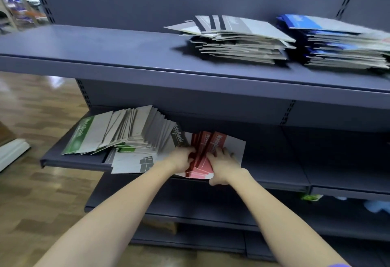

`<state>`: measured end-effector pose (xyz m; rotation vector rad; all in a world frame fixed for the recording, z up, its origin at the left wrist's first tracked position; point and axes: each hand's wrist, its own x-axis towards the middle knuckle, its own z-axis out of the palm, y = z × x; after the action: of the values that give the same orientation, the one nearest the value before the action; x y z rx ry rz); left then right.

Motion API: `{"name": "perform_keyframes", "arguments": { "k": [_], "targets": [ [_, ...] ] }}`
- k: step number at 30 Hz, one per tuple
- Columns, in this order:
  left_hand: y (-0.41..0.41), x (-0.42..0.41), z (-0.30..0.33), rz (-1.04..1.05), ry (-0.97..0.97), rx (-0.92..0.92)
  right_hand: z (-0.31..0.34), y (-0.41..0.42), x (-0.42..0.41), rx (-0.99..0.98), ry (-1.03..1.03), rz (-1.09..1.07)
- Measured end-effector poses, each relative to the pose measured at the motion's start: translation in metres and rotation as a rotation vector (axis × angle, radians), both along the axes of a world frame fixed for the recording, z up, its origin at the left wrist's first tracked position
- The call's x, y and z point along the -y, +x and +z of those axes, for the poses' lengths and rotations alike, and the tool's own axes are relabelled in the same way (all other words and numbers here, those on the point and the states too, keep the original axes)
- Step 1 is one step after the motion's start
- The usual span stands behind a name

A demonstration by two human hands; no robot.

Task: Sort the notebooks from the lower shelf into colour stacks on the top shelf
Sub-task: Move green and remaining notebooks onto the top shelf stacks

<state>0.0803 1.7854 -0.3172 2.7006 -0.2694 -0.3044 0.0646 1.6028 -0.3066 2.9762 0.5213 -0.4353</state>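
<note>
Nearest, two bare forearms reached forward and down to the lower dark-grey metal shelf (71, 160). The left hand (183, 159) had its fingers curled against the left edge of a fanned bundle of red-covered paper notebooks (203, 157); the right hand (223, 166) grasped the same bundle from the right, fingers spread over the covers, thumb at the near edge. The bundle lay at the shelf's front lip, resting on a pale grey notebook. Just left of the hands lay a loose grey notebook with dark block print (130, 162), then a slumped row of grey-backed notebooks fronted by a green-covered one (79, 135). Farther and higher, the top dark-grey metal shelf (84, 43) carried two stacks on its right half: a grey-and-black stack (236, 41) and, just beside it, a blue stack (341, 41); no red stack showed there. Step in hand, by judgement: gathering the reds for transfer. The next move would call for squaring the fan so no copy slips, lifting it clear of the upper shelf's front edge, and setting it on bare shelf left of the grey stack.
</note>
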Motion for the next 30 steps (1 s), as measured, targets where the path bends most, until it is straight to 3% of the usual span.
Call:
{"name": "perform_keyframes", "arguments": {
  "k": [4,10,17,20,25,30],
  "targets": [
    [-0.004,-0.012,0.006,-0.026,-0.011,-0.030,0.003,0.005,-0.008,-0.040,-0.018,-0.012],
    [-0.012,-0.014,0.008,-0.069,-0.040,-0.044,0.000,0.005,-0.011,0.094,-0.002,0.000],
    [-0.013,-0.006,0.012,0.255,-0.454,-0.018,0.001,-0.002,0.007,0.161,0.198,-0.066],
    [-0.010,0.006,0.014,0.242,-0.636,-0.177,-0.006,-0.023,0.015,0.162,0.318,-0.103],
    [-0.011,0.041,0.019,0.432,-0.958,-0.463,-0.014,-0.077,0.038,0.193,0.514,-0.143],
    [-0.021,0.081,0.012,0.461,-1.091,-0.480,-0.007,-0.104,0.057,0.112,0.570,-0.209]
  ]
}}
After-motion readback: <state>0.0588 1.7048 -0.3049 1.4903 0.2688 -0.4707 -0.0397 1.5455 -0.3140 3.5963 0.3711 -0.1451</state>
